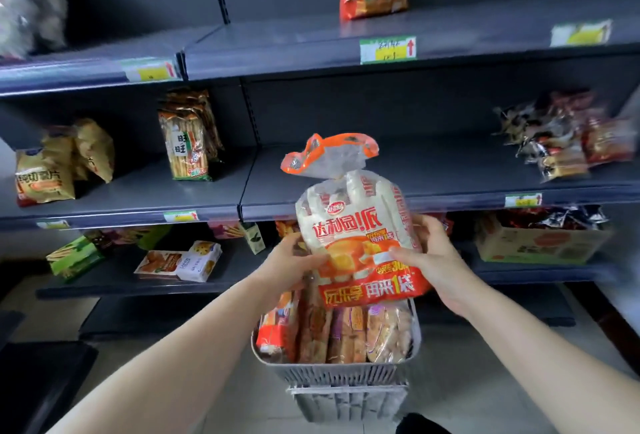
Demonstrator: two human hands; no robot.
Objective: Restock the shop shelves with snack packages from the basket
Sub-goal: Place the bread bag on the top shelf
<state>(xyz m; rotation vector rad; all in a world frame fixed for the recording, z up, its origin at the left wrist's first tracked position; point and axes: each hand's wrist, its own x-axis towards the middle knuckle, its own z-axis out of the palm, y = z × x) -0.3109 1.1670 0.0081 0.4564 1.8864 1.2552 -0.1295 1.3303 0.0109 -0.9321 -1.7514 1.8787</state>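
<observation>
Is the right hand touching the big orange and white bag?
Touching. The head view shows the right hand gripping the big bag, thumb pressed across its front.

Soft, even light is falling from above and in front, and the snack bag in the middle is showing sharp, its clear plastic catching a pale sheen near the top. The shelves are sinking into deep shadow under each board, the lowest tier going darkest. Motion blur is smearing the packets at the top shelf's left end and the wrapped snacks at the middle shelf's right end. The wide lens is bowing the shelf edges — price labels are reading fuzzy.
</observation>
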